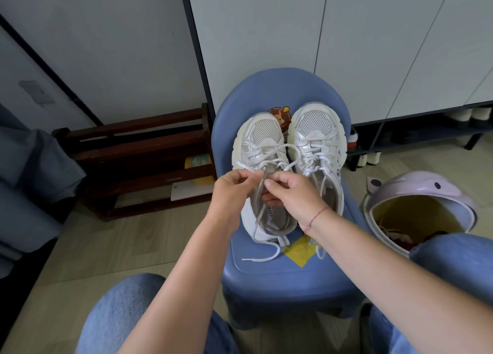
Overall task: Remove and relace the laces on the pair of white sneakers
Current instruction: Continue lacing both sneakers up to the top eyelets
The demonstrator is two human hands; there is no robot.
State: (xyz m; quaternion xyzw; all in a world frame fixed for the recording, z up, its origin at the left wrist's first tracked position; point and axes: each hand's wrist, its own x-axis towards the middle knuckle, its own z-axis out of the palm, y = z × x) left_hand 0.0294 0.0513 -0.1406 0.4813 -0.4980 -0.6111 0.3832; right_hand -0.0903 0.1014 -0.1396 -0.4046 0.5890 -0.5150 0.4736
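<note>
Two white mesh sneakers stand side by side, toes away from me, on a small blue chair (282,271). The left sneaker (260,140) has its white lace (266,157) loosened, with one end trailing onto the seat near the heel. My left hand (231,191) pinches that lace above the shoe's opening. My right hand (292,193) grips the lace right beside it, fingers reaching into the shoe's mouth. The right sneaker (318,137) is still laced, and my right wrist hides its heel.
A dark wooden rack (138,161) stands on the floor to the left of the chair. A lilac bin (416,209) with its lid open sits to the right. White cabinets rise behind. My knees in jeans frame the bottom of the view.
</note>
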